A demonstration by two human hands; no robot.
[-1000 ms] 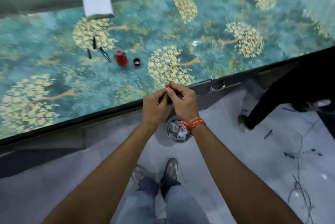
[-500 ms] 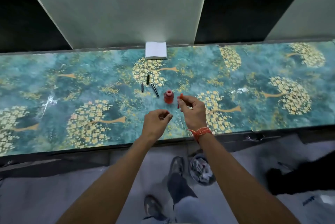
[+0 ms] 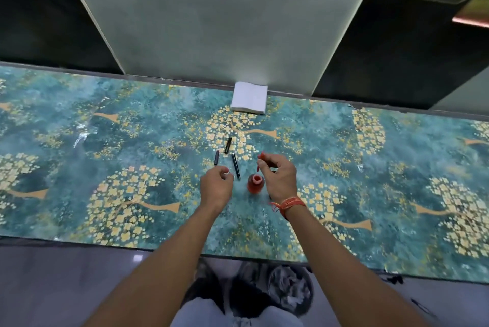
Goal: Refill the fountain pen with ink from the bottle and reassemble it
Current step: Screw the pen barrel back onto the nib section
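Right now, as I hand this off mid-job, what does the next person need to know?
Right hand: pinching a slim red dropper just above the open red ink bottle.
Left hand: loosely curled beside the bottle; whether it holds anything is unclear.
Pen is in pieces on the patterned table: long black piece, short black piece, small dark piece. Folded white tissues at the back edge.
Done: pen dismantled, bottle uncapped.
Left: fill the pen with ink, reassemble, recap the bottle.
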